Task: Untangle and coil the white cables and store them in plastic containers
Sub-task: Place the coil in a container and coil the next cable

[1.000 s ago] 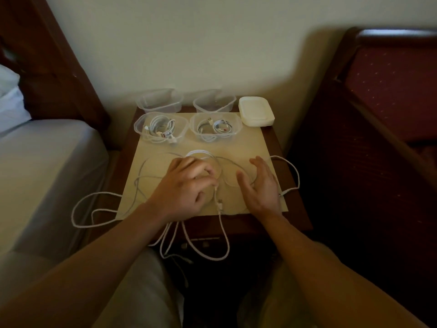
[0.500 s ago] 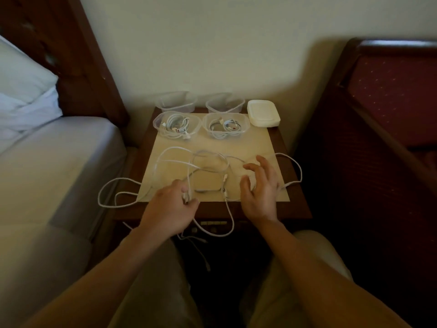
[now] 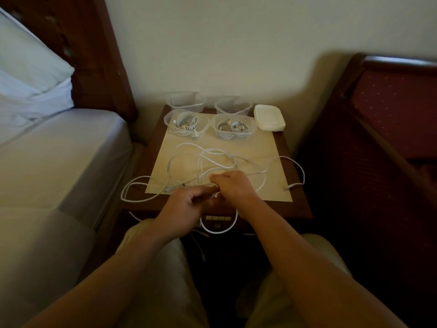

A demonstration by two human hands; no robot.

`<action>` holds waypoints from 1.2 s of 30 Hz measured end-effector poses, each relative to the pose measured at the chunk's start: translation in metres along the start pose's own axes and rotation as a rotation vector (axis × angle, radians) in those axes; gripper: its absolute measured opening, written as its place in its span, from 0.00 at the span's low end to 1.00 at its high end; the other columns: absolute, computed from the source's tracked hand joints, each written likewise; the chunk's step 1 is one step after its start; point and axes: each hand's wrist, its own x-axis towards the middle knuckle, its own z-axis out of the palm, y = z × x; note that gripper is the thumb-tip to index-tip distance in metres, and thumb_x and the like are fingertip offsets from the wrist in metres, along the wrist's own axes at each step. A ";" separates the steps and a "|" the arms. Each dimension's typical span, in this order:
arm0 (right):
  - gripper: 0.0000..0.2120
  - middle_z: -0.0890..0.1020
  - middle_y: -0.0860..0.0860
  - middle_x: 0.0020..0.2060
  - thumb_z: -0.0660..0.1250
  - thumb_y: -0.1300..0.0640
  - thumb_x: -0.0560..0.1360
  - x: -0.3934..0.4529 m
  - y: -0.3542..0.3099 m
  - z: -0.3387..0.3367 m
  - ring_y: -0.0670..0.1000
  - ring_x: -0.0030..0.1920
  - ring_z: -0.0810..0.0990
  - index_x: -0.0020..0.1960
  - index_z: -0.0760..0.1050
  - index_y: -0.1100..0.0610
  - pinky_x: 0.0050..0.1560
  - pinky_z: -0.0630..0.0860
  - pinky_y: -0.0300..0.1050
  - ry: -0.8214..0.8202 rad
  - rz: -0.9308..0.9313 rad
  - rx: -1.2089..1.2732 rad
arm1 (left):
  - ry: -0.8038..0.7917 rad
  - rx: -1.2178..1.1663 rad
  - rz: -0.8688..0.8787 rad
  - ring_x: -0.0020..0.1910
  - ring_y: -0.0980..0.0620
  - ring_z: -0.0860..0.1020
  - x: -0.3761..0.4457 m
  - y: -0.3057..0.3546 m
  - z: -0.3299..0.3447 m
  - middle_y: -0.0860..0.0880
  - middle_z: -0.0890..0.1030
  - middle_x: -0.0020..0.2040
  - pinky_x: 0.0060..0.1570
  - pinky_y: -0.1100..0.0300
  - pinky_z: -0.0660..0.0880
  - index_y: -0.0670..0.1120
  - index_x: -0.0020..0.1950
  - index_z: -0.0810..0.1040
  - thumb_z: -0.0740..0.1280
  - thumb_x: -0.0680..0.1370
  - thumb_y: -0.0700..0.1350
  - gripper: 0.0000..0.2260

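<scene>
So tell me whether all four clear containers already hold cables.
No: the two front containers hold coiled cables, the two back containers look empty.

The right hand (image 3: 234,185) covers its own fingers and the stretch of white cable (image 3: 212,157) beneath it. Motion blur smears the cable between both hands. The worktop (image 3: 300,200) edge hides the dangling loops' far ends. The pillow (image 3: 28,74) is cut off at left.
</scene>
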 end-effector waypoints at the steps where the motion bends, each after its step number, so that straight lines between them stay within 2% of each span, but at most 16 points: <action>1: 0.15 0.77 0.55 0.30 0.70 0.54 0.77 0.001 -0.003 0.001 0.53 0.30 0.75 0.37 0.77 0.63 0.31 0.70 0.42 -0.008 0.030 -0.010 | -0.037 -0.002 0.021 0.56 0.64 0.82 0.000 -0.001 -0.001 0.62 0.86 0.52 0.57 0.69 0.76 0.56 0.58 0.84 0.71 0.79 0.37 0.15; 4: 0.10 0.77 0.56 0.32 0.68 0.62 0.76 0.007 -0.005 0.002 0.52 0.33 0.74 0.46 0.81 0.70 0.29 0.69 0.41 -0.013 0.022 -0.062 | -0.024 0.080 0.029 0.53 0.62 0.82 0.004 -0.007 -0.007 0.59 0.86 0.52 0.55 0.62 0.77 0.55 0.55 0.86 0.72 0.79 0.42 0.10; 6: 0.08 0.81 0.54 0.33 0.66 0.64 0.79 0.008 -0.007 -0.001 0.50 0.33 0.78 0.48 0.84 0.65 0.32 0.74 0.42 -0.003 -0.012 -0.061 | 0.044 0.213 0.036 0.52 0.61 0.80 0.006 -0.014 -0.011 0.58 0.83 0.53 0.55 0.57 0.77 0.56 0.54 0.85 0.71 0.79 0.50 0.05; 8: 0.09 0.82 0.53 0.34 0.64 0.63 0.81 0.004 -0.007 -0.006 0.48 0.33 0.80 0.51 0.83 0.61 0.34 0.77 0.40 -0.004 -0.041 -0.028 | 0.126 0.338 0.041 0.55 0.60 0.77 0.007 -0.019 -0.016 0.58 0.78 0.56 0.56 0.55 0.76 0.56 0.58 0.82 0.67 0.78 0.59 0.13; 11: 0.11 0.81 0.54 0.36 0.61 0.63 0.84 -0.003 -0.005 -0.015 0.48 0.31 0.79 0.54 0.82 0.60 0.34 0.77 0.40 -0.030 -0.091 0.033 | 0.155 0.614 0.022 0.64 0.49 0.74 0.010 -0.027 -0.022 0.54 0.74 0.66 0.63 0.47 0.74 0.58 0.65 0.77 0.63 0.76 0.63 0.20; 14: 0.12 0.81 0.53 0.38 0.60 0.63 0.84 -0.005 -0.007 -0.026 0.44 0.27 0.73 0.53 0.83 0.55 0.31 0.71 0.40 0.020 -0.164 0.097 | 0.181 0.838 0.007 0.66 0.44 0.73 0.017 -0.027 -0.021 0.51 0.71 0.71 0.63 0.43 0.72 0.57 0.66 0.73 0.69 0.76 0.61 0.20; 17: 0.13 0.82 0.50 0.38 0.61 0.62 0.84 -0.006 -0.011 -0.041 0.40 0.27 0.71 0.53 0.83 0.51 0.30 0.69 0.38 0.176 -0.258 0.175 | 0.268 0.920 0.090 0.59 0.41 0.77 0.026 -0.031 -0.025 0.48 0.74 0.66 0.56 0.43 0.76 0.50 0.59 0.75 0.71 0.74 0.45 0.15; 19: 0.13 0.81 0.48 0.37 0.62 0.64 0.84 -0.010 -0.013 -0.055 0.42 0.27 0.70 0.51 0.83 0.51 0.29 0.68 0.39 0.322 -0.329 0.355 | 0.310 0.913 0.059 0.59 0.39 0.76 0.032 -0.036 -0.035 0.45 0.75 0.66 0.54 0.43 0.77 0.46 0.58 0.78 0.70 0.72 0.37 0.16; 21: 0.12 0.80 0.48 0.36 0.62 0.63 0.84 -0.013 -0.014 -0.068 0.44 0.28 0.68 0.51 0.82 0.53 0.28 0.67 0.39 0.443 -0.387 0.566 | 0.351 0.883 -0.003 0.62 0.38 0.75 0.034 -0.040 -0.042 0.43 0.75 0.67 0.56 0.42 0.76 0.45 0.60 0.80 0.69 0.71 0.34 0.18; 25: 0.10 0.80 0.49 0.36 0.61 0.61 0.85 -0.018 -0.007 -0.077 0.44 0.28 0.67 0.53 0.82 0.55 0.27 0.66 0.38 0.521 -0.450 0.708 | 0.408 0.878 0.030 0.61 0.39 0.75 0.037 -0.034 -0.045 0.44 0.75 0.66 0.57 0.44 0.75 0.45 0.57 0.79 0.72 0.73 0.40 0.13; 27: 0.10 0.79 0.49 0.35 0.61 0.62 0.84 -0.019 -0.003 -0.073 0.44 0.27 0.67 0.54 0.82 0.57 0.26 0.65 0.38 0.498 -0.444 0.733 | 0.423 0.915 0.068 0.60 0.38 0.76 0.038 -0.025 -0.042 0.43 0.74 0.67 0.56 0.44 0.76 0.47 0.62 0.77 0.73 0.75 0.46 0.17; 29: 0.11 0.78 0.50 0.34 0.61 0.64 0.84 -0.021 0.000 -0.067 0.44 0.26 0.66 0.53 0.82 0.58 0.25 0.64 0.38 0.441 -0.426 0.721 | 0.360 1.018 0.078 0.65 0.38 0.73 0.041 -0.018 -0.040 0.44 0.71 0.71 0.59 0.42 0.73 0.51 0.66 0.77 0.72 0.77 0.52 0.19; 31: 0.11 0.77 0.50 0.35 0.61 0.64 0.84 -0.021 0.003 -0.060 0.44 0.27 0.67 0.53 0.82 0.58 0.25 0.64 0.38 0.370 -0.413 0.668 | 0.262 1.114 0.102 0.67 0.40 0.68 0.045 -0.013 -0.040 0.48 0.71 0.73 0.62 0.43 0.68 0.55 0.63 0.81 0.68 0.79 0.57 0.14; 33: 0.10 0.77 0.50 0.36 0.61 0.63 0.84 -0.020 0.007 -0.052 0.44 0.29 0.69 0.54 0.82 0.56 0.29 0.66 0.38 0.341 -0.395 0.574 | 0.227 1.122 0.119 0.65 0.43 0.68 0.050 -0.009 -0.043 0.51 0.75 0.69 0.59 0.46 0.65 0.55 0.58 0.84 0.65 0.81 0.56 0.12; 36: 0.08 0.78 0.49 0.38 0.64 0.58 0.83 -0.022 0.012 -0.044 0.42 0.33 0.73 0.58 0.81 0.54 0.36 0.69 0.37 0.278 -0.398 0.430 | 0.375 0.912 0.175 0.56 0.44 0.75 0.057 0.007 -0.048 0.50 0.79 0.57 0.52 0.49 0.70 0.50 0.54 0.84 0.66 0.81 0.52 0.10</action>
